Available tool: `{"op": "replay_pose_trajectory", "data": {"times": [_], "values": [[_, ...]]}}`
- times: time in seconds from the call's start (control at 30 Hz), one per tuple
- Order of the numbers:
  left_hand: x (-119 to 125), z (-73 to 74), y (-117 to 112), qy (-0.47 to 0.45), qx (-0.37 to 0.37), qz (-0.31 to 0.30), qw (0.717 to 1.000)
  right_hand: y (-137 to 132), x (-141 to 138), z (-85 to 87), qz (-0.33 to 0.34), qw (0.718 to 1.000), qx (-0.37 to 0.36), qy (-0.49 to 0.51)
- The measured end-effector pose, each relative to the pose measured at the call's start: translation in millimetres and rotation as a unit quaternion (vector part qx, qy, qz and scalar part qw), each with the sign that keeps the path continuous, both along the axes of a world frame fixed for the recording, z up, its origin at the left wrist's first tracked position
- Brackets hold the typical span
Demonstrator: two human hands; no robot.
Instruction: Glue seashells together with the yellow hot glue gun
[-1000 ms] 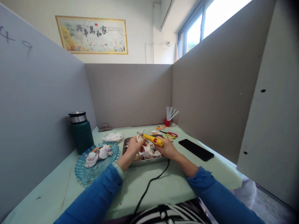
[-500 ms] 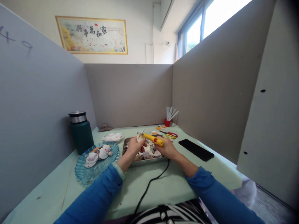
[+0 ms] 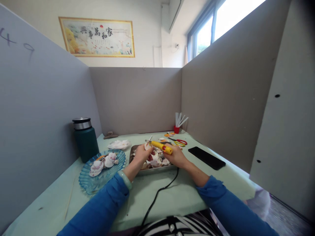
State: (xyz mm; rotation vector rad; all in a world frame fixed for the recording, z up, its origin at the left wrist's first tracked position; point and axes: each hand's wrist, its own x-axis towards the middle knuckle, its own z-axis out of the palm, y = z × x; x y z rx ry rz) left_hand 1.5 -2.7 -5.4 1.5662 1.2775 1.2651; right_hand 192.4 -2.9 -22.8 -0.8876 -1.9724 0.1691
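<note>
My left hand [image 3: 141, 155] is closed with a pale shell [image 3: 147, 146] between thumb and fingers. A yellow glue gun [image 3: 159, 146] is gripped in my right hand [image 3: 176, 156], its metal nozzle pointing left, close to the shell. Whether nozzle and shell touch I cannot tell. A thin white stick [image 3: 150, 138] rises beside the nozzle; what holds it is hidden. Below both hands lies a metal tray [image 3: 147, 171] full of shells [image 3: 157, 162]. From under my right hand a black cord [image 3: 159, 190] runs toward my lap.
On the left are a blue plate [image 3: 85, 183] bearing shell figures [image 3: 109, 160] and a green bottle [image 3: 86, 141]. Behind the tray lies a white crumpled bag [image 3: 119, 144]. To the right are scissors [image 3: 180, 142], a black phone [image 3: 206, 158] and a red cup [image 3: 176, 129] of white sticks. Partitions enclose the table.
My left hand and the shell have shifted very slightly. The right hand keeps the glue gun in nearly the same place.
</note>
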Motion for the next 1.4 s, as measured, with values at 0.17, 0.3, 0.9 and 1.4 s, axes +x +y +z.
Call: {"op": "replay_pose_trajectory", "data": {"times": [0.17, 0.3, 0.9, 1.4], "values": [[0.2, 0.8, -2.3, 0.001, 0.004, 0.001, 1.000, -1.0, -0.2, 0.8, -0.003, 1.000, -0.001, 0.004], [0.1, -0.8, -0.9, -0.001, 0.001, -0.001, 1.000, -1.3, 0.0, 1.0, -0.007, 1.000, 0.004, 0.002], [1.2, 1.4, -2.2, -0.014, -0.003, 0.006, 1.000, 0.1, 0.6, -0.6, -0.002, 1.000, 0.001, 0.002], [0.2, 2.1, -3.8, -0.020, 0.007, 0.005, 1.000, -0.9, 0.2, 0.3, -0.006, 1.000, 0.003, 0.003]]}}
